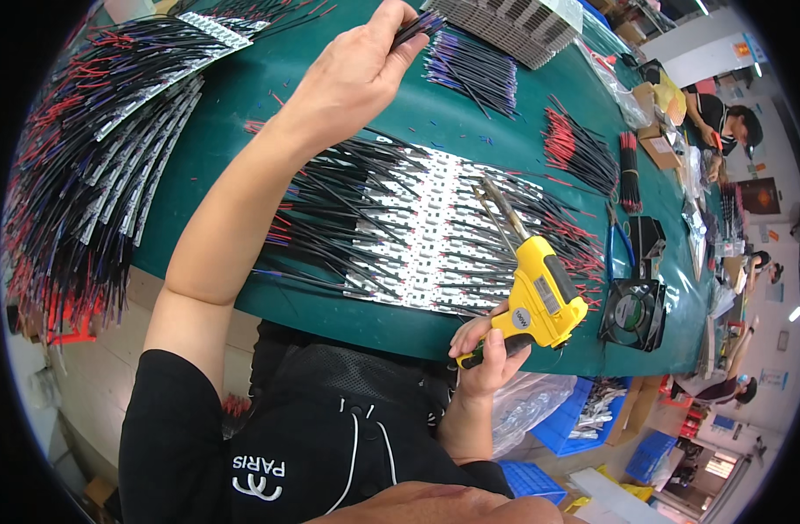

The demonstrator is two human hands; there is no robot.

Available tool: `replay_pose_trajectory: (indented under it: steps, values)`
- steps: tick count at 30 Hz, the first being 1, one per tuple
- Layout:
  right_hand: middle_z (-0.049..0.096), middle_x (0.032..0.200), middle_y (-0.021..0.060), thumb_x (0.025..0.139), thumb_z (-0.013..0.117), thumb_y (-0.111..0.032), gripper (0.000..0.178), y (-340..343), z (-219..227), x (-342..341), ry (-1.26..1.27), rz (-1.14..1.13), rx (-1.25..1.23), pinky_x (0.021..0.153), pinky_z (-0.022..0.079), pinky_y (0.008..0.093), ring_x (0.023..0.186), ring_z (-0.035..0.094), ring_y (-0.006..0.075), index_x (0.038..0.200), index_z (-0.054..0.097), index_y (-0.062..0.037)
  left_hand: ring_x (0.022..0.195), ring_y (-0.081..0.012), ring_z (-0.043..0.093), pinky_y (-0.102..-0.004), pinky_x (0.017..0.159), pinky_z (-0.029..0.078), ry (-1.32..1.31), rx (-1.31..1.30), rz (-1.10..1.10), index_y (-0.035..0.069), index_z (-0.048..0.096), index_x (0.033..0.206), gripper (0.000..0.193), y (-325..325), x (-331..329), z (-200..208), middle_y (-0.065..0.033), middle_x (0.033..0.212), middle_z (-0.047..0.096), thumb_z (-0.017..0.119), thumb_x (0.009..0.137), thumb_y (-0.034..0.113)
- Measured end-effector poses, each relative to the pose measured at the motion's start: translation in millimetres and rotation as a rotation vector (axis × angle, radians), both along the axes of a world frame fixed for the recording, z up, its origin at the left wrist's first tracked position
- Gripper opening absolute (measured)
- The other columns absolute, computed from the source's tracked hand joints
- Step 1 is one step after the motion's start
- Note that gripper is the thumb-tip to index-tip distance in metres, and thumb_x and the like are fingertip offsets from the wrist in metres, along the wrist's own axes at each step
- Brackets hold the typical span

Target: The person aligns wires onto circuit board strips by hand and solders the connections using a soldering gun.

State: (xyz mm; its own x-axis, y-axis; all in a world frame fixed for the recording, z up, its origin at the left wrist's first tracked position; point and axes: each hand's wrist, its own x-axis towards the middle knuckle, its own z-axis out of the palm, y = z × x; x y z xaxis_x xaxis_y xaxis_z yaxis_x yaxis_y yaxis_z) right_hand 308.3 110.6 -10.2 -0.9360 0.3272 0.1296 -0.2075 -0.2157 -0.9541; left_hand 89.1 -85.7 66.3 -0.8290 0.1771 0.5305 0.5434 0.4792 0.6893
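Observation:
My right hand (pixel 491 356) is closed round the handle of a yellow and black soldering gun (pixel 544 293). The gun's metal tip points away from me, over a panel of white circuit boards (pixel 431 231). Black wires with red and blue ends fan out from both sides of the boards. My left arm reaches across to the far side of the table, where my left hand (pixel 361 74) is closed on a small bunch of dark wires (pixel 417 28) with bluish ends. Just beyond that hand lies a pile of loose black and blue wires (pixel 472 72).
Wired boards (pixel 112 166) are heaped on the left of the green table (pixel 330 327). To the right lie red-tipped wires (pixel 579 148), blue-handled pliers (pixel 620 240) and a black fan (pixel 633 314). A grey slotted stack (pixel 513 26) stands at the back. A co-worker (pixel 723 122) is at the far right.

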Motion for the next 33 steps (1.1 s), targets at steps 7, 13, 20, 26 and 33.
replay_pose_trajectory:
  steps: [7,13,20,26,33]
  values:
    - [0.044,0.051,0.0078,0.084,0.048,-0.015,0.034,-1.6,0.6,1.2,0.002,-0.002,-0.005,0.037,0.039,0.0254,0.036,0.042,0.0154,0.105,0.036,0.0095,0.071,-0.0269,0.058,-0.033,0.065,0.045,-0.193,-0.265,-0.323,0.0,0.054,0.099,0.021,13.3,17.0,-17.0,-0.0152,0.079,0.061,0.06,0.079,0.005]
    - [0.047,0.054,0.0079,0.084,0.048,-0.008,0.031,-5.2,0.0,5.3,-0.005,0.048,-0.08,0.042,0.041,0.0253,0.041,0.044,0.0149,0.107,0.037,0.0092,0.078,-0.034,0.058,-0.0391,0.072,0.045,-0.254,-0.398,-0.359,-0.001,0.062,0.09,0.019,17.0,11.7,-58.5,-0.0149,0.079,0.061,0.066,0.073,0.008]
    - [0.046,0.054,0.0082,0.083,0.047,-0.006,0.042,-5.2,-3.6,4.5,-0.045,0.078,-0.101,0.041,0.042,0.0252,0.041,0.044,0.0142,0.118,0.032,0.0136,0.08,-0.0337,0.058,-0.0384,0.072,0.045,-0.348,-0.405,-0.349,-0.003,0.063,0.08,0.021,20.0,10.4,-52.4,-0.0189,0.078,0.061,0.069,0.065,0.01]
    - [0.046,0.054,0.008,0.083,0.046,-0.004,0.038,-10.4,-4.4,2.3,-0.07,0.091,-0.097,0.041,0.042,0.025,0.041,0.044,0.0138,0.114,0.035,0.0131,0.076,-0.0343,0.058,-0.0377,0.07,0.045,-0.405,-0.427,-0.278,-0.003,0.061,0.074,0.017,19.3,11.1,-48.4,-0.0204,0.072,0.059,0.066,0.062,0.008]
    - [0.045,0.053,0.0086,0.084,0.048,-0.011,0.03,-10.1,-10.3,1.3,-0.083,0.098,-0.003,0.039,0.04,0.026,0.039,0.043,0.0149,0.105,0.039,0.008,0.073,-0.034,0.058,-0.038,0.066,0.044,-0.395,-0.435,-0.269,-0.004,0.06,0.071,0.015,21.1,11.7,-50.3,-0.0202,0.068,0.057,0.065,0.061,0.007]
